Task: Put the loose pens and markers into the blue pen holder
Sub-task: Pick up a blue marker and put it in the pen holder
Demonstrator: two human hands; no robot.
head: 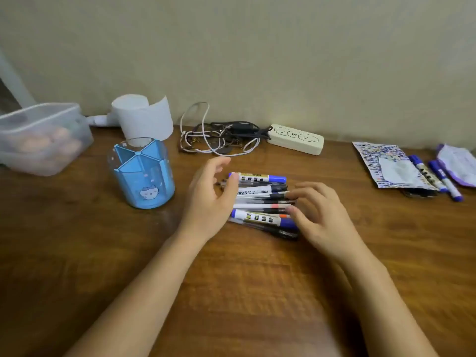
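A pile of several pens and markers (pixel 260 199) lies side by side on the wooden desk (pixel 231 279), blue-capped markers at its far and near edges. My left hand (pixel 211 199) rests against the pile's left ends, fingers spread and curved. My right hand (pixel 319 215) touches the right ends, fingers apart. Neither hand has lifted anything. The blue pen holder (pixel 143 173) stands upright to the left of the pile, its divided compartments showing no pens. Two more blue markers (pixel 435 177) lie at the far right.
A clear plastic box (pixel 38 140) sits at the far left, a paper roll (pixel 144 117) behind the holder. Tangled cables (pixel 219 137) and a cream power strip (pixel 296 139) lie along the wall. A patterned packet (pixel 386 163) and a purple packet (pixel 458 163) lie at the right.
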